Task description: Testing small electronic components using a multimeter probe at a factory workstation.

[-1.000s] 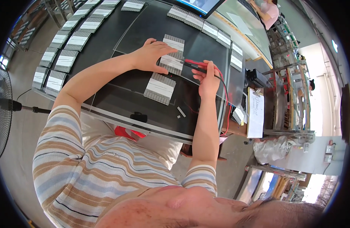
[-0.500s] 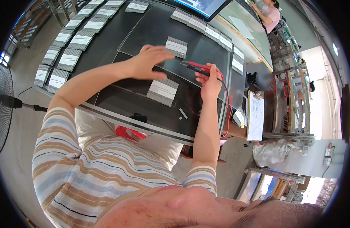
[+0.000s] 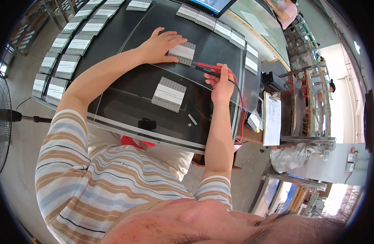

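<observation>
The left hand reaches over the counter with thumb and fingers spread apart around the left end of a block of grey strips with a white band across its middle; the thumb lies along the near edge and a fingertip at the far edge, though how firmly they press, I cannot tell. This block lies flat on the black counter, just beyond the seam that crosses it. The right hand is closed around a red probe and a black probe, held side by side and pointing left, their tips at the block's near right corner; whether they touch it is too small to tell. A red cable hangs from there past the right forearm. Nearer the person, apart from both hands, lies a second block, with a white strip and a tiny white piece to its right. More blocks stand in two columns along the counter's left side, and others run along its far right edges, below a monitor. To the right is a clipboard; at far left, a fan. A co-worker in pink is beyond.
</observation>
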A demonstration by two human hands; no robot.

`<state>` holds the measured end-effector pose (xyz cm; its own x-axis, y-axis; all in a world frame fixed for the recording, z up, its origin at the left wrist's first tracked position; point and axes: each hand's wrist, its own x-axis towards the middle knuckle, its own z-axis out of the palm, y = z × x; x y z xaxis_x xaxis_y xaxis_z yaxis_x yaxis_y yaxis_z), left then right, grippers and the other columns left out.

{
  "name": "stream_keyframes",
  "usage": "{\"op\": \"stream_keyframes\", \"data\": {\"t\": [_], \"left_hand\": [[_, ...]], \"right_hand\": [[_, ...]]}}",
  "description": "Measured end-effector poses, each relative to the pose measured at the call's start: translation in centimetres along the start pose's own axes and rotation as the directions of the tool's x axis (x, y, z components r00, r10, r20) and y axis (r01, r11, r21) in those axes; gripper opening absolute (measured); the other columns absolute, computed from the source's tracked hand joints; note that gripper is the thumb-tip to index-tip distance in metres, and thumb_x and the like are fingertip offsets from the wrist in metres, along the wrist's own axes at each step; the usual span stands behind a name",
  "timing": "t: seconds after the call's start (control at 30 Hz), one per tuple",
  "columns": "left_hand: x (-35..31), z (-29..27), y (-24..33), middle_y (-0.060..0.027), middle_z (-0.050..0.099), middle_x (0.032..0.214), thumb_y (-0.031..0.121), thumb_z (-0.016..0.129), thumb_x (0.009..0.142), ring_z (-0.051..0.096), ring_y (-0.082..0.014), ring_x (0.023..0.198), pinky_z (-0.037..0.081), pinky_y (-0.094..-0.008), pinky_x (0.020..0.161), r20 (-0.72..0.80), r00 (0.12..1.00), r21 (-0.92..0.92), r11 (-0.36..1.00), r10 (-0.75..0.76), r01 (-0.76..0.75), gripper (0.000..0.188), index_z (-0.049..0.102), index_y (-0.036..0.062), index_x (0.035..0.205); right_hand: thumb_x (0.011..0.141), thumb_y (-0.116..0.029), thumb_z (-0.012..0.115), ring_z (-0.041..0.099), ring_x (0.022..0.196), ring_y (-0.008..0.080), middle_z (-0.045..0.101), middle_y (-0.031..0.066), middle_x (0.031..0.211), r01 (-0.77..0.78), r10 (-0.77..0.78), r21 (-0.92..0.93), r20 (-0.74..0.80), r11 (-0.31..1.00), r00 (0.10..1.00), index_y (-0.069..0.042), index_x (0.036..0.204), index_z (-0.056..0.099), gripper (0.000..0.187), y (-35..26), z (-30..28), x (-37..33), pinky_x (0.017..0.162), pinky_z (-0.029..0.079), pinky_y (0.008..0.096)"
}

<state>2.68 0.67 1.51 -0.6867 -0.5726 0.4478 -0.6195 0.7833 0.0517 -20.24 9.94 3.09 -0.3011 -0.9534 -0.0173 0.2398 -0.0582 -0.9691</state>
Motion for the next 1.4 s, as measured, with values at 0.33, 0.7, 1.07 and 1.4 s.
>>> {"op": "stream_keyframes", "data": {"t": [0.33,0.7,1.07,1.4], "left_hand": [[-2.4,-1.0,2.2,-0.0105,0.041,0.124,0.046,0.056,0.074,0.032,-0.0239,0.120,0.014,-0.0470,0.099,0.105,0.994,-0.107,0.994,-0.014,0.025,0.066,0.033,0.0125,0.126],[-1.4,-1.3,1.1,-0.0073,0.041,0.124,0.036,0.064,0.069,0.033,-0.0231,0.119,0.015,-0.0439,0.100,0.150,0.986,-0.198,0.975,-0.074,0.104,0.066,0.035,0.0141,0.124],[-1.2,-1.2,1.6,-0.0088,0.043,0.120,0.039,0.063,0.068,0.034,-0.0242,0.117,0.017,-0.0460,0.097,0.034,0.999,-0.147,0.989,0.028,-0.023,0.067,0.036,0.0156,0.124],[-2.3,-1.0,2.7,-0.0090,0.042,0.123,0.039,0.064,0.068,0.031,-0.0243,0.120,0.014,-0.0456,0.099,0.112,0.994,-0.232,0.972,-0.011,0.037,0.069,0.034,0.0155,0.126]], "right_hand": [[0.088,-0.027,0.043,0.060,0.058,0.0202,0.055,0.0120,0.080,-0.023,0.023,-0.030,0.003,0.999,1.000,0.001,0.095,0.051,0.030,-0.1,0.3,0.0,0.043,0.047,0.0231],[0.088,-0.027,0.043,0.060,0.058,0.0206,0.056,0.0129,0.079,-0.013,0.013,-0.018,0.004,1.000,1.000,0.002,0.095,0.051,0.030,0.0,0.1,0.0,0.043,0.047,0.0235],[0.088,-0.027,0.043,0.060,0.058,0.0201,0.057,0.0118,0.078,0.012,-0.012,0.021,-0.034,1.000,0.999,0.001,0.096,0.051,0.031,0.0,-0.2,0.1,0.043,0.047,0.0235],[0.088,-0.026,0.045,0.061,0.061,0.0207,0.056,0.0124,0.082,-0.015,0.024,-0.128,0.068,0.992,0.997,0.002,0.095,0.051,0.029,0.2,0.5,-0.1,0.046,0.048,0.0232]]}}
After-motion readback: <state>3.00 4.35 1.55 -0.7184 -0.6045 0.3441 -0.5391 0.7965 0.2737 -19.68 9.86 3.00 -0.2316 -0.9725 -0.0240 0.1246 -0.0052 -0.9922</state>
